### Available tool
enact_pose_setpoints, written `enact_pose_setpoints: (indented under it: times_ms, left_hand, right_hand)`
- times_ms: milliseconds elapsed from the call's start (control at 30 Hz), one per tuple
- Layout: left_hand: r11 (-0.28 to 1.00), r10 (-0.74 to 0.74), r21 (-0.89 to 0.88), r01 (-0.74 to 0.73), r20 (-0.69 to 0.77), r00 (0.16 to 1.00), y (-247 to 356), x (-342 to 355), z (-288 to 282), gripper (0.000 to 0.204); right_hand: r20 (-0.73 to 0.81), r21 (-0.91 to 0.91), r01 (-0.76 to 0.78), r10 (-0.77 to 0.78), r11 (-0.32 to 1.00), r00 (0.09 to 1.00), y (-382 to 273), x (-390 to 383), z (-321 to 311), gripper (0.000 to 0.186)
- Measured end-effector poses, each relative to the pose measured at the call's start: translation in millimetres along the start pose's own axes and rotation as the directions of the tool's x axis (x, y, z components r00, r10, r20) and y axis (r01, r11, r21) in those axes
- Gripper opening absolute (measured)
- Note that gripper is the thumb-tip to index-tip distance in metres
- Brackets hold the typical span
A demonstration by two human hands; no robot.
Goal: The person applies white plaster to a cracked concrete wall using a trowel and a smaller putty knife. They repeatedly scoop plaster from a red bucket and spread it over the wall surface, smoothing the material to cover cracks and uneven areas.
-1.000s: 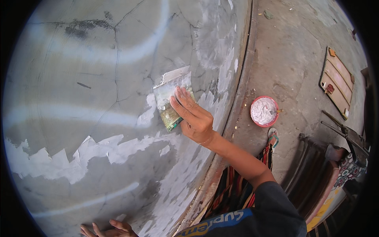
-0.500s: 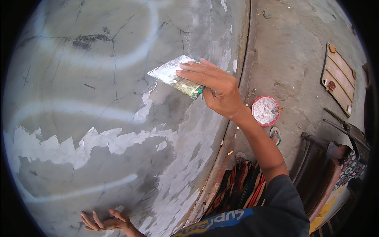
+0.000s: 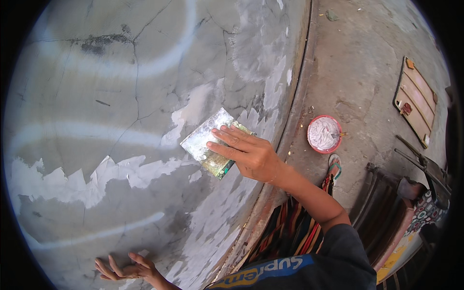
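My right hand [image 3: 249, 154] grips a square, putty-smeared scraper [image 3: 210, 137] against the cracked grey wall [image 3: 82, 96], fingers lying across its plate. White putty patches [image 3: 87, 181] run in jagged bands on the wall, with a lighter smear [image 3: 198, 101] just above the scraper. My left hand [image 3: 123, 268] is open near the bottom of the wall, fingers spread against it, holding nothing. To the right, a red bowl [image 3: 324, 133] of white putty with a tool in it stands on the concrete ground.
Concrete ground [image 3: 357, 63] borders the wall's base. A framed board [image 3: 415, 101] lies at right. Metal rods and a dark padded piece of furniture [image 3: 382, 212] stand at lower right. My sandalled foot [image 3: 333, 166] and striped trousers [image 3: 285, 227] show beside my arm.
Half a second ago the scraper was higher; it has moved down with my right hand. A fresh pale smear shows above it. My left hand stays low on the wall.
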State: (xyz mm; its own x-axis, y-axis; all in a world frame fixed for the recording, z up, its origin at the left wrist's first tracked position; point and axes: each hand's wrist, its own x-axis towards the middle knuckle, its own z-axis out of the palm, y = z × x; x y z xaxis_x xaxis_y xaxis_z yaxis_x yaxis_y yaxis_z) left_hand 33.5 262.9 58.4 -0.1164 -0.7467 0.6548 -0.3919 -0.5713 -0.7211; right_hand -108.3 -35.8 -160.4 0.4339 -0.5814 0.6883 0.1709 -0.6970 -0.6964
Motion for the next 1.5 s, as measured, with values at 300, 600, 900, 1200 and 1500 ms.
enact_pose_setpoints:
  times_ms: [300, 600, 900, 1200, 1500]
  left_hand:
    - [1.000, 0.007, -0.015, -0.008, -0.014, 1.000, -5, -5, 2, 0.045]
    - [0.994, -0.015, -0.109, 0.011, -0.034, 0.999, -6, -6, -1, 0.045]
    - [0.994, 0.010, -0.106, -0.017, -0.068, 0.998, -9, -6, 5, 0.049]
    - [0.996, -0.002, -0.088, 0.004, 0.025, 1.000, 2, 2, -8, 0.051]
    - [0.997, -0.009, -0.078, 0.016, 0.094, 0.996, 17, 10, -12, 0.054]
  right_hand:
    - [-0.250, 0.114, -0.445, 0.460, 0.888, 0.852, 23, 38, -42, 0.028]
    - [-0.375, 0.064, -0.326, 0.326, 0.943, 0.868, -5, 38, 3, 0.018]
    - [-0.310, 0.039, -0.006, 0.018, 0.999, 0.951, -37, 24, 14, 0.052]
    - [-0.524, 0.074, -0.194, 0.204, 0.978, 0.827, 44, 27, 13, 0.054]
    - [-0.300, 0.072, -0.180, 0.193, 0.981, 0.934, 33, -6, 42, 0.067]
